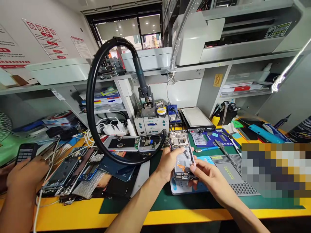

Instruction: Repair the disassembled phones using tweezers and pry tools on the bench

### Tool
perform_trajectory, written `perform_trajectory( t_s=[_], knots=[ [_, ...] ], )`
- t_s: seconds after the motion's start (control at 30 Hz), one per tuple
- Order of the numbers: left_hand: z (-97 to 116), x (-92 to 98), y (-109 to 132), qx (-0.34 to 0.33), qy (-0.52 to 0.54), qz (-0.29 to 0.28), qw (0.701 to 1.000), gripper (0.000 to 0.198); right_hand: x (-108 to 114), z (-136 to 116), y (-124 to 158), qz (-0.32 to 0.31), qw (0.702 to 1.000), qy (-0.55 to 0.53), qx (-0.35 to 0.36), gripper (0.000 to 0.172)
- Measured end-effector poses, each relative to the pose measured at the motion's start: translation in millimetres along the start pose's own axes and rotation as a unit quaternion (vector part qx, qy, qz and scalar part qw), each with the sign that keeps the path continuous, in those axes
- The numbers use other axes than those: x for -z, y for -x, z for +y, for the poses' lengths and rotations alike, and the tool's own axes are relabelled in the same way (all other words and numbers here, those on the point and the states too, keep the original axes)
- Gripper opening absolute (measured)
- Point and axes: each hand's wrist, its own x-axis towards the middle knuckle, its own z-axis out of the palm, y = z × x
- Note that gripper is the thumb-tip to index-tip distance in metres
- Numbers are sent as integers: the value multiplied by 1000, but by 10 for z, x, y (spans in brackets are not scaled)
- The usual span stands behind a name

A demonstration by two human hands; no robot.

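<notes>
An opened smartphone (180, 139), its back off and its boards and inner parts showing, is held tilted above the workbench. My left hand (167, 163) grips its left edge, with the thumb lying over the inside. At the lower right edge my right hand (206, 173) holds the same phone between thumb and fingers. Orange marks show on a pale part in the phone's lower half. Beneath it lie a light-blue pad (178, 189) and a grey perforated work mat (223, 170), both on a green cutting mat (136, 205).
A hot-air station (152, 124) stands behind, its black hose (91, 97) looping on the left. Phone parts (65, 171) pile up left. Another person's hand (26, 174) holds a dark phone (26, 152) at far left. Metal tweezers (220, 147) lie right; a pixelated patch hides the far right.
</notes>
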Motion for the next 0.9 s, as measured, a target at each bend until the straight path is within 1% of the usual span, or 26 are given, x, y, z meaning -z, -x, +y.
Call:
perform_trajectory(
  t_s=[0.17,0.27,0.33,0.43,0.53,0.67,0.9],
  knots=[
    [-27,7,-52,20,16,1,1000,37,38,51,-22,7,999,-42,-3,34],
    [-19,1,-48,21,23,5,999,37,41,64,-27,13,999,-51,-2,32],
    [-9,-12,-37,22,27,7,999,38,40,66,-26,18,998,-62,-4,33],
    [12,-38,-17,29,29,9,999,41,48,65,-23,12,992,-122,-9,37],
    [34,-66,0,34,26,14,999,45,65,60,-21,-2,985,-172,-14,34],
    [34,-76,6,27,22,25,999,45,76,57,-24,13,991,-132,-33,29],
    [-44,-3,-23,15,8,14,1000,44,18,87,-42,41,999,-19,-11,36]
  ],
)
